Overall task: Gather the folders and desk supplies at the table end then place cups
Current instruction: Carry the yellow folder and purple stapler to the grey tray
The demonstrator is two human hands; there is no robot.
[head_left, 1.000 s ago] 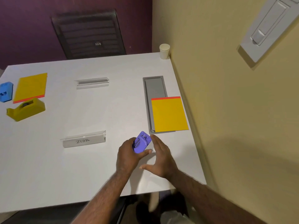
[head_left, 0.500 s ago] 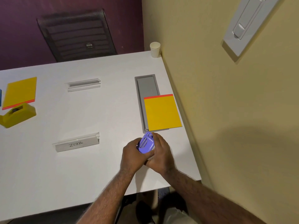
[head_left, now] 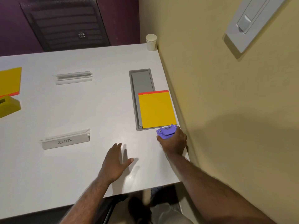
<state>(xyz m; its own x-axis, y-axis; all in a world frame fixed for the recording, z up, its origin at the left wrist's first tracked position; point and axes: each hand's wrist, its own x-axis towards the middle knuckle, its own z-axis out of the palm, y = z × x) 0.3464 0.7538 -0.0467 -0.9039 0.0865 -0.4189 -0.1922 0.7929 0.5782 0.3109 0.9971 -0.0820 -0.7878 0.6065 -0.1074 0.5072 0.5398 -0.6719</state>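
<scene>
My right hand (head_left: 174, 142) grips a purple stapler (head_left: 166, 131) at the table's right edge, just below the yellow folder (head_left: 157, 109) with a red strip along its top. That folder lies partly over a grey recessed panel (head_left: 141, 81). My left hand (head_left: 115, 162) hovers open over the white table (head_left: 100, 110), fingers spread, holding nothing. A white paper cup (head_left: 151, 42) stands in the far right corner by the wall. At the left edge, a second yellow folder (head_left: 10, 81) and a yellow tape dispenser (head_left: 8, 107) are partly cut off.
Two clear acrylic name stands sit on the table: one labelled "ZEBRA" (head_left: 64, 140) near me, another (head_left: 73, 77) farther back. A black mesh chair (head_left: 64, 23) stands beyond the far edge. The yellow wall (head_left: 226, 110) runs close along the table's right side.
The stapler passed from my left hand to my right, which carried it right to the table edge below the folder. My left hand let go and opened.
</scene>
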